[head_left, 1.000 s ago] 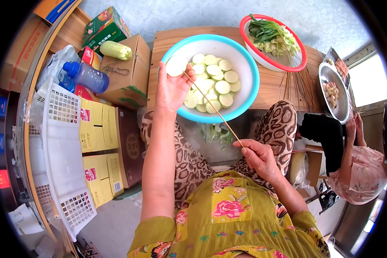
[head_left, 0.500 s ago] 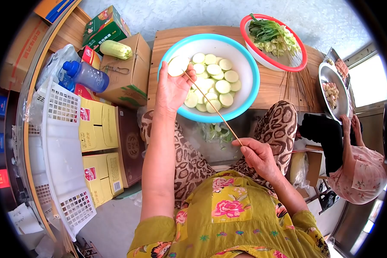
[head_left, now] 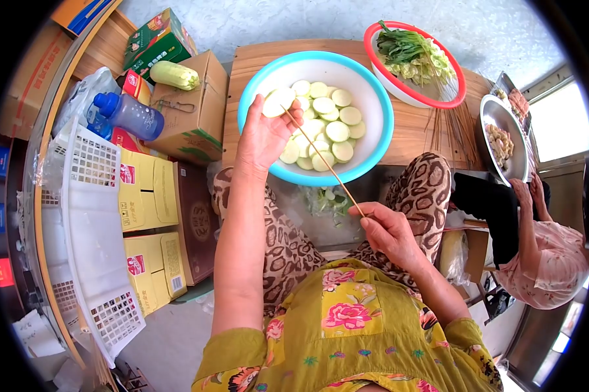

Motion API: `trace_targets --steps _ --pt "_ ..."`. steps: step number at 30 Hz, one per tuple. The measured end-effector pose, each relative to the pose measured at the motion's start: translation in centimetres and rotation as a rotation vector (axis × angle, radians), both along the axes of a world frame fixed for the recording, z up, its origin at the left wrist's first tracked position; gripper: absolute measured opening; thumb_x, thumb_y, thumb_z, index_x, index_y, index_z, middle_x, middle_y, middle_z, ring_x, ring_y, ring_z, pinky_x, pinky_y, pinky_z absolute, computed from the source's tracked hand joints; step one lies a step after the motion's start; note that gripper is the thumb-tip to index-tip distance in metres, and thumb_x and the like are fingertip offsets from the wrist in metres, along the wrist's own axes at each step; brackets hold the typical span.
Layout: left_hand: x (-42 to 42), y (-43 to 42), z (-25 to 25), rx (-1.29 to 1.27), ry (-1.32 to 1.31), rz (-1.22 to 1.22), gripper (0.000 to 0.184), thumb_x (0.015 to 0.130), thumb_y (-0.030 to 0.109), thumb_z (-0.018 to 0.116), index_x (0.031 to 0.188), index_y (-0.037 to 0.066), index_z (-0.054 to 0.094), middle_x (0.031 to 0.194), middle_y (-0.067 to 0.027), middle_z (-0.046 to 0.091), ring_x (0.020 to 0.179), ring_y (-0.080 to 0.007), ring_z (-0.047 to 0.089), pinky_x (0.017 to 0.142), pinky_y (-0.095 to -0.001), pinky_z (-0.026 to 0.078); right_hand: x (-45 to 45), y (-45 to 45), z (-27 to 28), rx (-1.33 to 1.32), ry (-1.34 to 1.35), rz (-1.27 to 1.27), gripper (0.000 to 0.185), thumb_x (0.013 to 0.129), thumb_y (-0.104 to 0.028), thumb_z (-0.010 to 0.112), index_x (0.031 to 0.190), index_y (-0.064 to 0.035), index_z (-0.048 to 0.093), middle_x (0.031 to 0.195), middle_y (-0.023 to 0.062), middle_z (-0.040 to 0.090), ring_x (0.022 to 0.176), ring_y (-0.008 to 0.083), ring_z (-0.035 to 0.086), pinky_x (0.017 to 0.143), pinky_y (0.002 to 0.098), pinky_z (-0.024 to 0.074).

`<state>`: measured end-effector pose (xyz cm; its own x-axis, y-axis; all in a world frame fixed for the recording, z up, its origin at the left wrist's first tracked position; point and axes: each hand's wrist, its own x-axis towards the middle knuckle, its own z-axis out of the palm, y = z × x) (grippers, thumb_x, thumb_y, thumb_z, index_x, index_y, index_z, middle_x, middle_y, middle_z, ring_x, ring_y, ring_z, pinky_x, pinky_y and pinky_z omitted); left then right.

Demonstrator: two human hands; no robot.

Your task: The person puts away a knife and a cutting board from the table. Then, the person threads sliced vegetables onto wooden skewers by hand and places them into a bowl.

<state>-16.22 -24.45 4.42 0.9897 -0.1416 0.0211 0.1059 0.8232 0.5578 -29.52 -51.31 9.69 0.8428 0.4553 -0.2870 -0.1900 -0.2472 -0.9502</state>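
My left hand (head_left: 260, 144) pinches a pale round squash slice (head_left: 276, 103) at its edge, over the left side of a blue-rimmed white basin (head_left: 387, 124). My right hand (head_left: 387, 231) is closed round the lower end of a thin wooden skewer (head_left: 328, 167). The skewer slants up and left across the basin's near rim, and its upper end meets the slice by my left fingers. How deep the tip goes in, I cannot tell. Several more squash slices (head_left: 337, 132) lie in the basin.
A red-rimmed bowl (head_left: 461, 91) holds leafy greens; loose skewers (head_left: 448, 140) lie below it on the wooden table (head_left: 242, 62). On the right, another person (head_left: 543, 261) touches a metal bowl (head_left: 520, 163). Left stand a whole squash (head_left: 175, 76), cartons (head_left: 147, 196) and a white basket (head_left: 95, 215).
My right hand has moved slightly up and left, towards the slice, with the skewer. My left hand keeps the slice in nearly the same place.
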Motion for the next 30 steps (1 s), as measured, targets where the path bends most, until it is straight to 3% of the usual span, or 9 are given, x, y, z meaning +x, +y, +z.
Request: trace_targets --steps 9,14,18,21,23,30 --pt "0.1 -1.1 -1.0 0.088 -0.010 -0.149 0.062 0.089 0.050 0.054 0.119 -0.005 0.051 0.104 -0.0170 0.061 0.094 -0.0254 0.057 0.088 -0.0367 0.047 3.0 1.8 -1.2 0.070 -0.055 -0.030 0.023 0.097 -0.013 0.048 0.114 -0.0021 0.059 0.060 -0.0031 0.045 0.053 0.0040 0.042 0.050 0.0210 0.0372" --pt "-0.2 -2.4 0.2 0.235 -0.054 -0.201 0.074 0.089 0.059 0.047 0.129 -0.003 0.048 0.126 -0.0201 0.054 0.113 -0.0307 0.054 0.095 -0.0386 0.044 3.9 1.7 -2.2 0.094 -0.067 -0.081 0.023 0.097 -0.014 0.049 0.113 -0.0025 0.059 0.060 -0.0040 0.045 0.054 0.0034 0.041 0.050 0.0205 0.0368" --pt "0.5 -2.2 -0.3 0.237 0.046 -0.204 0.077 0.088 0.064 0.044 0.132 0.000 0.046 0.134 -0.0197 0.048 0.119 -0.0327 0.050 0.098 -0.0393 0.042 4.1 0.6 -3.2 0.070 -0.118 -0.141 0.022 0.096 -0.011 0.051 0.113 -0.0024 0.059 0.063 -0.0046 0.046 0.054 0.0031 0.038 0.050 0.0203 0.0349" --pt "0.7 -2.1 -1.0 0.231 0.046 -0.263 0.074 0.090 0.061 0.044 0.133 0.001 0.046 0.133 -0.0189 0.049 0.118 -0.0316 0.052 0.097 -0.0384 0.042 4.1 0.1 -3.5 0.098 -0.116 -0.162 0.021 0.095 -0.010 0.051 0.113 -0.0018 0.059 0.066 -0.0040 0.048 0.055 0.0033 0.038 0.050 0.0203 0.0347" --pt "0.8 -2.2 -1.6 0.247 -0.010 -0.312 0.063 0.091 0.052 0.052 0.130 0.003 0.050 0.135 -0.0113 0.047 0.113 -0.0299 0.055 0.093 -0.0386 0.044 4.0 -0.1 -3.6 0.102 -0.096 -0.163 0.022 0.095 -0.009 0.051 0.113 -0.0013 0.059 0.067 -0.0034 0.049 0.055 0.0033 0.040 0.050 0.0206 0.0353" --pt "0.3 -2.5 -1.1 0.362 -0.049 -0.244 0.054 0.091 0.037 0.059 0.129 -0.001 0.050 0.124 -0.0152 0.055 0.105 -0.0255 0.059 0.089 -0.0340 0.047 4.1 0.3 -3.3 0.059 -0.129 -0.159 0.021 0.094 -0.009 0.052 0.111 -0.0012 0.060 0.066 -0.0037 0.049 0.055 0.0030 0.040 0.050 0.0208 0.0357"
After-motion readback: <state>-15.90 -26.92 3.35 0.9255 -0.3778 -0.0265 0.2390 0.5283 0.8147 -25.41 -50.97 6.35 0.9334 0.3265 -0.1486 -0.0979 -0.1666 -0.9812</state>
